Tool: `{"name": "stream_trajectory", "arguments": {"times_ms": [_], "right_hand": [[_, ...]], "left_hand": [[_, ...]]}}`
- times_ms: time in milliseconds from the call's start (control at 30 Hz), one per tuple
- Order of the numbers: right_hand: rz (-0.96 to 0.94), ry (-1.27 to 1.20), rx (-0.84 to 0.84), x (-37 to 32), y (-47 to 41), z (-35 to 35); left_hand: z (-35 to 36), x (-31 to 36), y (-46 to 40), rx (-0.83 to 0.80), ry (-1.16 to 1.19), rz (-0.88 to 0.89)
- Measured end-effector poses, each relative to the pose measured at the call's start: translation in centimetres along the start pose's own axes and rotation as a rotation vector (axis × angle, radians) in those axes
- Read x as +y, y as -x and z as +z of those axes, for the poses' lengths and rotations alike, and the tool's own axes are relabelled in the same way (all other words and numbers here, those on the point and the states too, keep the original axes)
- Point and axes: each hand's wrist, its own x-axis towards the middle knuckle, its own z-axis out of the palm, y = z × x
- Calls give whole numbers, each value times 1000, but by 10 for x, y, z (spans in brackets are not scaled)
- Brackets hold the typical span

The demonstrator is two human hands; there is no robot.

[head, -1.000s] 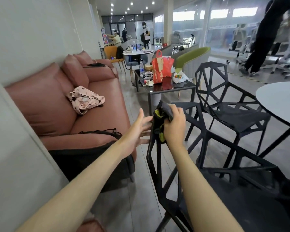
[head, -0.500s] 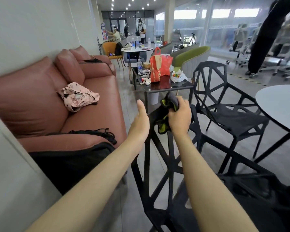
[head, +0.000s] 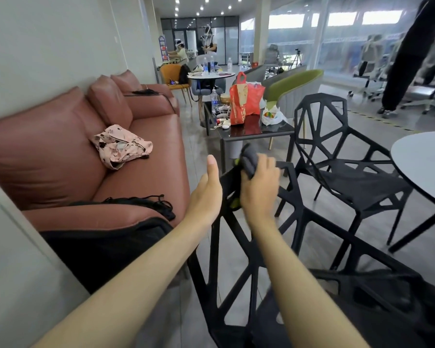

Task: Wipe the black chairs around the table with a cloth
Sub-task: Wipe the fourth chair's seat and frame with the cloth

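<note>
- right hand fingers closed on dark cloth, pressed to top edge of near black chair
- left hand open, flat against chair back's left edge, holding nothing

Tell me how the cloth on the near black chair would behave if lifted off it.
The cloth is bunched and folded under the right hand, so it is probably floppy and would drape. It crumples into one hand, so it is likely light. Pressed against the chair back, it would probably slide rather than roll.

A reddish-brown sofa lines the pale wall. Ceiling spotlights glow above grey floor tiles; glass windows run right.
</note>
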Motion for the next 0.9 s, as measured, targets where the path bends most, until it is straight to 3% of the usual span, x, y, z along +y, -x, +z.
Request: {"name": "stream_trajectory", "arguments": {"times_ms": [100, 167, 267, 367, 400, 567, 633, 733, 767, 900], "right_hand": [[-238, -53, -60, 4, 30, -1], [-257, 42, -42, 20, 16, -1], [-11, 167, 63, 52, -21, -1], [321, 116, 130, 57, -37, -4], [345, 101, 124, 46, -34, -2], [-262, 182, 15, 36, -19, -2], [-146, 201, 29, 66, -38, -8], [341, 132, 85, 105, -56, -20], [404, 96, 97, 108, -52, -20], [158, -150, 65, 76, -8, -4]], "left_hand": [[1, 0, 2, -3, -9, 15], [0, 3, 5, 7, -35, 19], [-1, 5, 9, 6, -78, 22], [1, 9, 12, 6, -146, 55], [2, 9, 12, 22, -197, 59], [3, 6, 10, 66, -348, 105], [2, 6, 12, 44, -349, 119], [4, 5, 12, 40, -378, 122], [5, 4, 11, 52, -393, 122], [7, 1, 6, 93, -413, 90]]}}
